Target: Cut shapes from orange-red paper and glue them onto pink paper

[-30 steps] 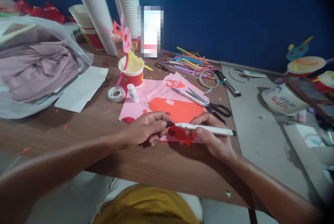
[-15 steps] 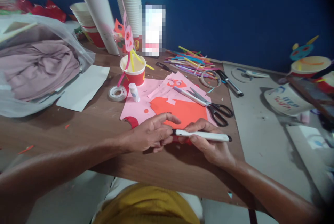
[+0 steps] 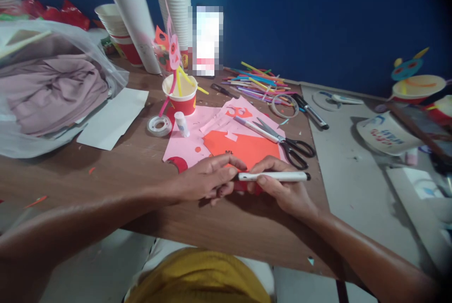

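Note:
My right hand point(image 3: 286, 192) is closed round a white marker point(image 3: 273, 176), which lies level above the table's near edge. My left hand point(image 3: 208, 179) meets the marker's left end. Its index finger stretches over the orange paper point(image 3: 243, 147), while its thumb and other fingers curl together on something hidden. A small red paper piece point(image 3: 249, 188) shows between the two hands. The orange paper rests on a pink sheet point(image 3: 185, 143).
Scissors point(image 3: 287, 143) and a pen lie just beyond my hands. A red paper cup point(image 3: 180, 98) with straws, a tape roll point(image 3: 159, 125) and a glue stick point(image 3: 181, 123) stand behind. Colored straws point(image 3: 257, 84), stacked cups point(image 3: 174, 9) and a plastic bag point(image 3: 52, 86) fill the back and left.
My left hand has loosened from a full grip at the marker's end, and its index finger has stretched out. The marker has shifted slightly and now lies level.

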Available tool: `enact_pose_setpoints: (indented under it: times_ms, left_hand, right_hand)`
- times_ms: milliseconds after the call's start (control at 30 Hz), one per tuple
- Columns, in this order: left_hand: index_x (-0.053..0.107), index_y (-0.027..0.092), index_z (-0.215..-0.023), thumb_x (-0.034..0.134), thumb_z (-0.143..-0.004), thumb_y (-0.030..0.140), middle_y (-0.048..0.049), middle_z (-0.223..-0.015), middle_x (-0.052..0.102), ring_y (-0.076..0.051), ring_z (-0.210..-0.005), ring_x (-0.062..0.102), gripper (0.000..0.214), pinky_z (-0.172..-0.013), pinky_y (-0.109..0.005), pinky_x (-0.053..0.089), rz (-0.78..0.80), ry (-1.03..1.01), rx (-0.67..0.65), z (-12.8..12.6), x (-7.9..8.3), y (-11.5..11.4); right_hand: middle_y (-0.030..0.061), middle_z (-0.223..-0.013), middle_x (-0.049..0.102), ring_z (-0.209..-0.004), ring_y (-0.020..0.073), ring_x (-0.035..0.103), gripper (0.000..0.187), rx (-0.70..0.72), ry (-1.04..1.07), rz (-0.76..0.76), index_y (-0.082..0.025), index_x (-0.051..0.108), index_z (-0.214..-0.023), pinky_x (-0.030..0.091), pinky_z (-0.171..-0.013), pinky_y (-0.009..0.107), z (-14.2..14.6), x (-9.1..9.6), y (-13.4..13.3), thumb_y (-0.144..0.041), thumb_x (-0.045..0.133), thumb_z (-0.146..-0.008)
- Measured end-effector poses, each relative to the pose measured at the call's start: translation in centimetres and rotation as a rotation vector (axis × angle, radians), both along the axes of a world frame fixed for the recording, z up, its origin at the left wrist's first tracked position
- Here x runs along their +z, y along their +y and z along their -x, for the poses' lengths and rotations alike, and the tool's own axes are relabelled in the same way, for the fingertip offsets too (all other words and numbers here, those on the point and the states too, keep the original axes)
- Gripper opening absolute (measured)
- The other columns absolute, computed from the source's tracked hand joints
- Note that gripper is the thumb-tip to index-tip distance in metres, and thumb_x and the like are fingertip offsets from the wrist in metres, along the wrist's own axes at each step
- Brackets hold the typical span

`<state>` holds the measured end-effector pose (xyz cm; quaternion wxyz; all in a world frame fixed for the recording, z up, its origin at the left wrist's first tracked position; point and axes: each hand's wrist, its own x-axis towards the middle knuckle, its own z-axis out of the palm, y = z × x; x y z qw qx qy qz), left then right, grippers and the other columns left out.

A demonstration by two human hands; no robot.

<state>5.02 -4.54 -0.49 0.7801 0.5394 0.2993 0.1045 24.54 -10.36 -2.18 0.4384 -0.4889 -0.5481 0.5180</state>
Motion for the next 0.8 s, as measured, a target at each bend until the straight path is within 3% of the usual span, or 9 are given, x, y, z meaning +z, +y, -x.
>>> enact_pose_setpoints:
  times_ms: [100,200,267,367,433,533,667,800]
  left_hand:
    - [0.045,0.017,-0.108,0.034,-0.089,0.044,0.0059,-0.058,0.046,-0.004,-0.040,0.036,0.034,-0.036,-0.015,0.031,-0.265,0.064,0.121,0.5,0.3,0.9]
    - [0.052,0.016,-0.101,0.040,-0.088,0.035,0.0033,-0.064,0.051,-0.006,-0.048,0.043,0.026,-0.045,-0.017,0.037,-0.616,0.145,0.273,1.2,-0.1,2.0]
    - [0.058,0.015,-0.088,0.047,-0.084,0.026,0.0001,-0.073,0.057,-0.009,-0.062,0.050,0.016,-0.059,-0.021,0.042,-0.919,0.202,0.298,1.4,-0.6,2.4]
    - [0.061,0.014,-0.078,0.047,-0.081,0.017,-0.0031,-0.079,0.060,-0.012,-0.074,0.053,0.015,-0.068,-0.025,0.041,-1.233,0.255,0.162,1.3,-1.2,2.4]
    - [0.063,0.014,-0.079,0.047,-0.081,0.017,-0.0045,-0.079,0.059,-0.014,-0.076,0.052,0.016,-0.068,-0.026,0.040,-1.321,0.292,0.053,1.1,-1.3,2.0]
    - [0.065,0.014,-0.083,0.050,-0.081,0.022,-0.0058,-0.080,0.057,-0.017,-0.079,0.051,0.017,-0.070,-0.029,0.039,-1.367,0.334,-0.041,0.7,-1.3,1.5]
    - [0.065,0.016,-0.092,0.052,-0.082,0.029,-0.0073,-0.089,0.057,-0.020,-0.086,0.050,0.021,-0.074,-0.032,0.037,-1.367,0.390,-0.136,0.5,-1.4,1.0]
    - [0.062,0.018,-0.097,0.049,-0.084,0.034,-0.0064,-0.094,0.057,-0.020,-0.087,0.049,0.024,-0.075,-0.033,0.036,-1.384,0.442,-0.182,0.5,-1.8,0.7]
  right_hand:
    - [-0.0009,-0.060,0.064,-0.052,0.0127,0.059,0.011,-0.155,-0.055,-0.099,-0.019,0.058,-0.083,0.049,-0.050,0.025,-1.2,-0.1,0.8,-0.030,0.057,-0.081]
    - [0.0022,-0.074,0.065,-0.066,0.0157,0.062,0.014,-0.333,-0.322,-0.322,-0.021,0.060,-0.094,0.050,-0.062,0.030,-3.2,-0.4,1.9,-0.028,0.056,-0.083]
    - [0.0056,-0.093,0.066,-0.084,0.0195,0.062,0.021,-0.231,-0.578,-0.528,-0.022,0.060,-0.101,0.048,-0.074,0.034,-4.6,-0.6,2.7,-0.020,0.057,-0.080]
    - [0.0104,-0.112,0.061,-0.104,0.0258,0.055,0.044,0.080,-0.966,-0.686,-0.020,0.056,-0.115,0.042,-0.081,0.040,-6.2,-1.0,3.6,-0.006,0.052,-0.074]
    - [0.0111,-0.119,0.057,-0.109,0.0278,0.050,0.054,0.185,-1.188,-0.688,-0.020,0.052,-0.122,0.039,-0.081,0.041,-6.9,-1.3,4.1,-0.001,0.049,-0.070]
    - [0.0086,-0.116,0.060,-0.105,0.0256,0.052,0.050,0.108,-1.316,-0.704,-0.023,0.052,-0.122,0.036,-0.082,0.040,-7.1,-1.4,4.4,-0.002,0.045,-0.077]
    - [0.0074,-0.102,0.065,-0.095,0.0220,0.057,0.032,-0.063,-1.203,-0.747,-0.022,0.060,-0.112,0.036,-0.080,0.037,-5.6,-0.9,3.8,-0.011,0.045,-0.085]
    - [0.0054,-0.091,0.067,-0.089,0.0196,0.057,0.018,0.113,-1.071,-0.661,-0.022,0.065,-0.097,0.035,-0.081,0.034,-2.0,0.0,2.4,-0.026,0.050,-0.088]
